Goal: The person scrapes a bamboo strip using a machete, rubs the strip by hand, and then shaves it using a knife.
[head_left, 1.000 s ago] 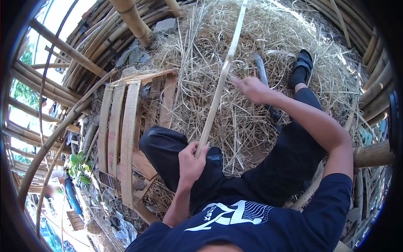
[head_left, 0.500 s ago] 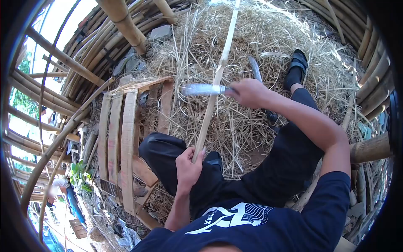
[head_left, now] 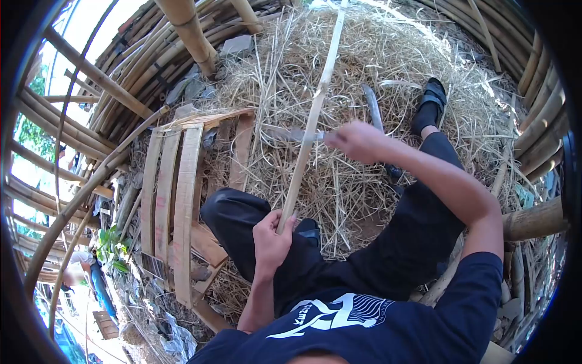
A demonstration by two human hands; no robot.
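Note:
My left hand (head_left: 273, 242) is wrapped round the near end of a long pale bamboo strip (head_left: 314, 115), which runs away from me over the shavings. In my right hand (head_left: 356, 142) is the handle of a knife (head_left: 291, 133); its blade, smeared by motion, lies across the strip near the middle. Whether the edge touches the strip I cannot tell. A second blade with a dark handle (head_left: 373, 109) lies on the shavings just beyond my right hand, its middle partly hidden by my forearm.
A slatted wooden crate (head_left: 185, 200) stands left of my knee. Bamboo shavings (head_left: 364, 67) cover the ground ahead. Bamboo poles (head_left: 188, 36) rise at the left, and a thick pole (head_left: 533, 219) juts in at the right. Another person (head_left: 94, 276) is at the far left.
My right hand and the knife have shifted slightly down and left, and the blade is turned more edge-on. My left hand keeps its hold on the strip.

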